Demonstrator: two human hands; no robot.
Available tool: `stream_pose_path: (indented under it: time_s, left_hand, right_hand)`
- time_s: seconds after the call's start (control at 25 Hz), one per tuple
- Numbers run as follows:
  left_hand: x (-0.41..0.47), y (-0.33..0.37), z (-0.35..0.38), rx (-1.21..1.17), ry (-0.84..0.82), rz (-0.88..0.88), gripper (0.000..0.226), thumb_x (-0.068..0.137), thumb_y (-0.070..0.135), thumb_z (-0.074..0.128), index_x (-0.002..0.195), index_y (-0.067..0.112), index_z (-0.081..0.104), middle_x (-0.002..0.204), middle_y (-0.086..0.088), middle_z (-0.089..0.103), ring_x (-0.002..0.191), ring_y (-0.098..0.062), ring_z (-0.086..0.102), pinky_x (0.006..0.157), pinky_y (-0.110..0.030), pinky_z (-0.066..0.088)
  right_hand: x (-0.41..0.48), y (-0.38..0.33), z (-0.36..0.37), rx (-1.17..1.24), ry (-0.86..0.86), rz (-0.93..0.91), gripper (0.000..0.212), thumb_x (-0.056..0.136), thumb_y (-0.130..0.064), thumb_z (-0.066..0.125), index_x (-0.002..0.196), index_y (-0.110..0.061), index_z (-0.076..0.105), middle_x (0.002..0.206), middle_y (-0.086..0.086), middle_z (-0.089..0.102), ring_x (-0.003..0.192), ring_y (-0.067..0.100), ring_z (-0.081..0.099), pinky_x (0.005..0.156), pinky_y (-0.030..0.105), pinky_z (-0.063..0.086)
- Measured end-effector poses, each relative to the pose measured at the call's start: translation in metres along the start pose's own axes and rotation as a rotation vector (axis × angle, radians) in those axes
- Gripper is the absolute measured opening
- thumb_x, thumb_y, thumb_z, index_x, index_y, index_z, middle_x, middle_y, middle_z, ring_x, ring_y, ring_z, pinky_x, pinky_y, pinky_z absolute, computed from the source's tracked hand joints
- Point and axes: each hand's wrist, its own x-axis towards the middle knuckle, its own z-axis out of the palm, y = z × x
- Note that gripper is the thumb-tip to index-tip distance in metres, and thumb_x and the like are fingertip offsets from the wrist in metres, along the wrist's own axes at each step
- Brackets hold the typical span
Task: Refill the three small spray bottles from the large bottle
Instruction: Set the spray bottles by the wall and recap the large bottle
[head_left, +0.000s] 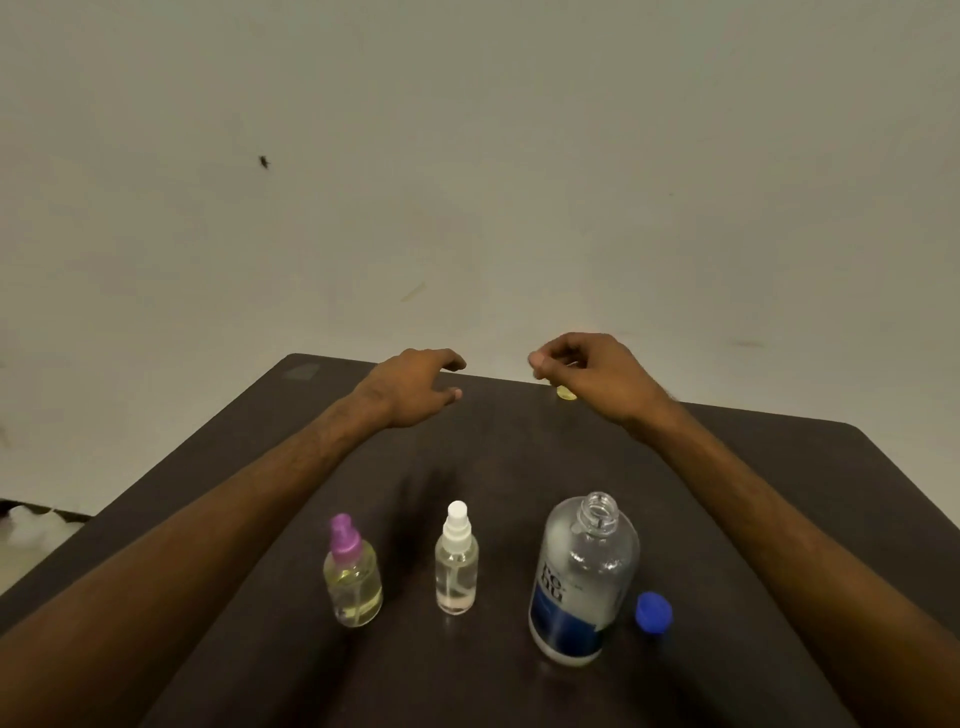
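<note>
Dark bench (727, 493), pale wall behind. Front L: purple-top spray btl (353, 571). L hand (415, 387) at far edge, grip loose, holds nothing. White-top spray btl (456, 561) mid-front. Large btl (582, 577) upright, uncapped. R hand (587, 371) far back, curled over small yellow item (566, 393); can't tell if grip pinches it. Blue cap (653, 612) just R of large btl.

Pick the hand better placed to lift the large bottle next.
Right. The large bottle stands uncapped on the side of the right hand, below that forearm. The left hand is on the side with the purple-topped bottle and white-topped bottle.
</note>
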Motion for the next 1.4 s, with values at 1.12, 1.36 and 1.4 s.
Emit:
stream_pose_path:
  time_s: [1.12, 1.36, 1.4]
  left_hand:
    - [-0.01, 0.03, 0.005, 0.298, -0.087, 0.029, 0.049, 0.099, 0.038, 0.053, 0.145, 0.022, 0.044, 0.145, -0.002, 0.054, 0.131, -0.022, 0.052, 0.104, -0.04, 0.045]
    - [-0.012, -0.035, 0.027, 0.216, -0.231, -0.055, 0.039, 0.099, 0.031, 0.056, 0.137, 0.025, 0.054, 0.136, -0.002, 0.06, 0.122, -0.019, 0.057, 0.099, -0.032, 0.043]
    - [-0.015, -0.043, 0.033, 0.205, -0.236, -0.061, 0.04, 0.099, 0.031, 0.057, 0.138, 0.025, 0.054, 0.135, 0.0, 0.061, 0.119, -0.018, 0.058, 0.098, -0.031, 0.043]
  right_hand:
    - [0.005, -0.023, -0.045, -0.573, -0.121, 0.21, 0.049, 0.073, -0.032, 0.082, 0.111, -0.009, 0.062, 0.104, 0.007, 0.067, 0.092, 0.022, 0.064, 0.078, 0.034, 0.055]
    - [0.033, 0.091, -0.022, -0.492, 0.137, 0.35, 0.047, 0.078, -0.028, 0.074, 0.115, -0.006, 0.054, 0.111, 0.014, 0.064, 0.093, 0.027, 0.06, 0.072, 0.033, 0.048]
    - [0.038, 0.101, -0.017, -0.457, 0.19, 0.35, 0.047, 0.08, -0.026, 0.073, 0.117, -0.005, 0.053, 0.113, 0.014, 0.064, 0.096, 0.029, 0.061, 0.074, 0.034, 0.047]
